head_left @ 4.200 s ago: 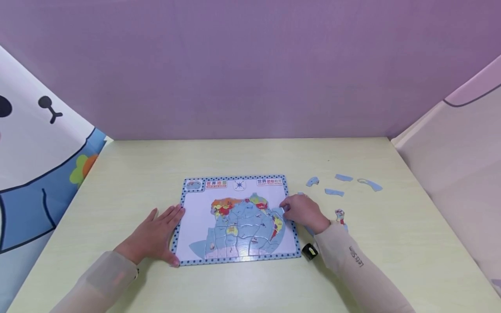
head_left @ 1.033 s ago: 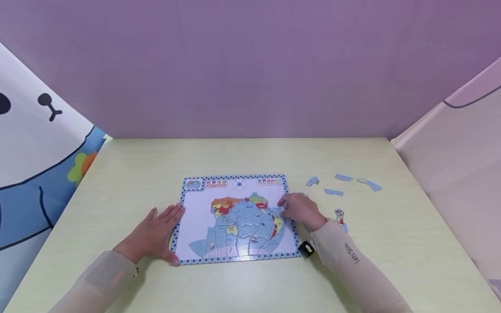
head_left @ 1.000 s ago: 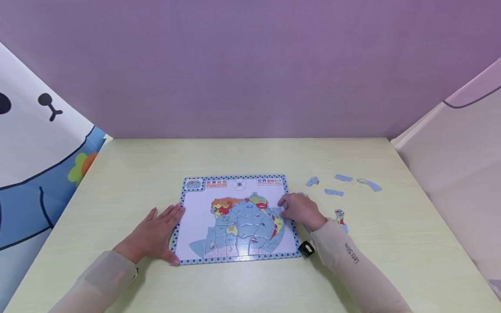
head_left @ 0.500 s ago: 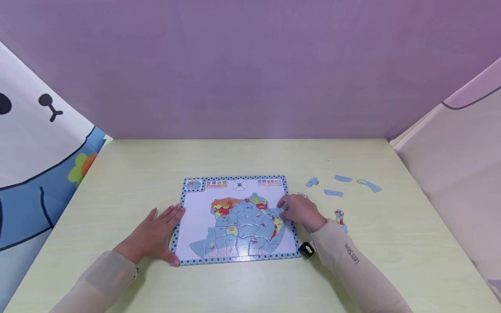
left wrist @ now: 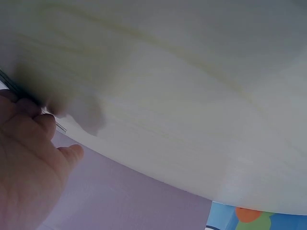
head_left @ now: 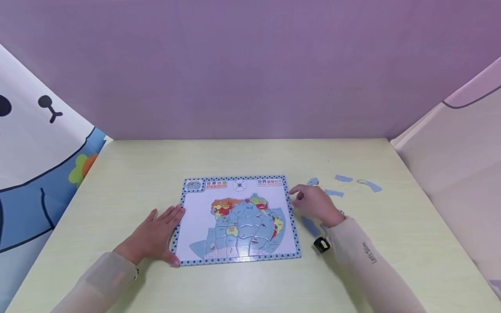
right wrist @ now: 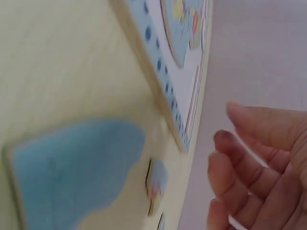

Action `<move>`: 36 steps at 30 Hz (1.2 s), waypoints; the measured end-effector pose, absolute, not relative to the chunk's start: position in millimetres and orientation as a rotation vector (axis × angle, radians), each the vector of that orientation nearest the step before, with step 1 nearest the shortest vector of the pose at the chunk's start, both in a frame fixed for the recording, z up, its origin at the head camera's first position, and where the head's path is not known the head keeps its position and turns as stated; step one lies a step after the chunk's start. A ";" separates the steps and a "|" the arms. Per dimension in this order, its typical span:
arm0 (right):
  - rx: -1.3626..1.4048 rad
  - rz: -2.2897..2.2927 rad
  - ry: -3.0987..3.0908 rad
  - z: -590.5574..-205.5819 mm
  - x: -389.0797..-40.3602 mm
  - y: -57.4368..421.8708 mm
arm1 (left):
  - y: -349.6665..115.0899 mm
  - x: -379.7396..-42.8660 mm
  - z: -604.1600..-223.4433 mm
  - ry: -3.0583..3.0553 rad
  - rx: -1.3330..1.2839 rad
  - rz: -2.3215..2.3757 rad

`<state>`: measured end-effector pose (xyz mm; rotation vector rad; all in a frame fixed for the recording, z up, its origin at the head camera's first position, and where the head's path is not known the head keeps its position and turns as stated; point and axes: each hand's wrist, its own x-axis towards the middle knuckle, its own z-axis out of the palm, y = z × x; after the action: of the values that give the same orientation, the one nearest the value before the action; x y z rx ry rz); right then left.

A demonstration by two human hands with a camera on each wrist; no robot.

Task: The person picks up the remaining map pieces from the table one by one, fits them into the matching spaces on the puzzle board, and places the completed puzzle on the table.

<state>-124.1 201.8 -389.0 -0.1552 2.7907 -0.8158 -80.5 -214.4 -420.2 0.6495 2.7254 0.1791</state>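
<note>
In the head view, soft, fairly even light is falling over the desk (head_left: 403,261), while a small white glare is shining near the lower edge of the puzzle board (head_left: 196,217). Faint, soft shadows are lying under the left sleeve (head_left: 99,280) and right sleeve (head_left: 372,263). The board's small print is looking soft. The left wrist view is appearing dimmer and greyer, with a dark, blurry shadow spreading beside the left hand (left wrist: 29,158) and the desk's edge bowing. The right wrist view is coming out paler; the nearest blue piece (right wrist: 76,172) is blurring and the wood grain is smearing.
</note>
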 end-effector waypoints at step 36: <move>-0.308 -0.649 2.676 -385.5 -93.1 270.8 | -214.2 -79.8 -422.9 2.752 0.675 0.130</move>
<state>-93.1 270.8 -385.5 -0.3075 2.6759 -0.6491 -79.8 -214.2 -422.9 0.6753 2.7518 0.1298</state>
